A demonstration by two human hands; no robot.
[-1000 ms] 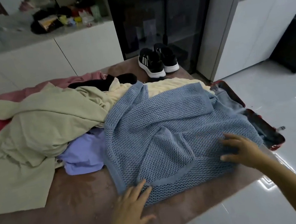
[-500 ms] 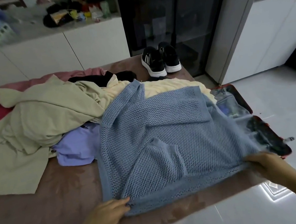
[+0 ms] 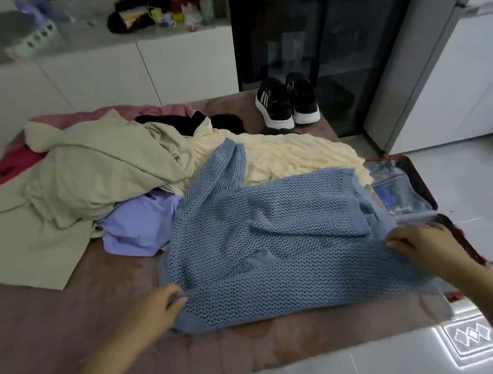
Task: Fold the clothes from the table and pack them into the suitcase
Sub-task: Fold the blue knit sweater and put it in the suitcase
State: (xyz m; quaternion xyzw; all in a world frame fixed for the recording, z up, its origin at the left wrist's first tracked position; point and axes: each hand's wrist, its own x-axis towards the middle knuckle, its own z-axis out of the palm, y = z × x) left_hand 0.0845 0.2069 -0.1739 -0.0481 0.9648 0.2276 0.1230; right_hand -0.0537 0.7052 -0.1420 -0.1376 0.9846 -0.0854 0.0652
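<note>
A blue open-knit sweater [image 3: 277, 239] lies spread on the brown table [image 3: 69, 329], its lower hem folded up over the body. My left hand [image 3: 157, 308] pinches the sweater's lower left corner. My right hand [image 3: 425, 245] grips the folded hem at the right edge. Behind it sit a pale yellow garment [image 3: 291, 155], a lilac garment [image 3: 140, 226], a large beige garment [image 3: 81, 183], a black one [image 3: 174, 121] and pink and red ones [image 3: 13, 161]. The open red suitcase [image 3: 420, 182] stands beside the table's right edge, partly hidden by the sweater.
A pair of black and white sneakers [image 3: 287, 103] stands at the table's far end. White cabinets with clutter on top run along the back. A dark glass cabinet [image 3: 328, 34] and a white fridge [image 3: 458, 64] stand at right. Glossy tiled floor lies to the right.
Both hands went from lying flat on the sweater to gripping its bottom hem, then carried the hem up and over the body, making a fold.
</note>
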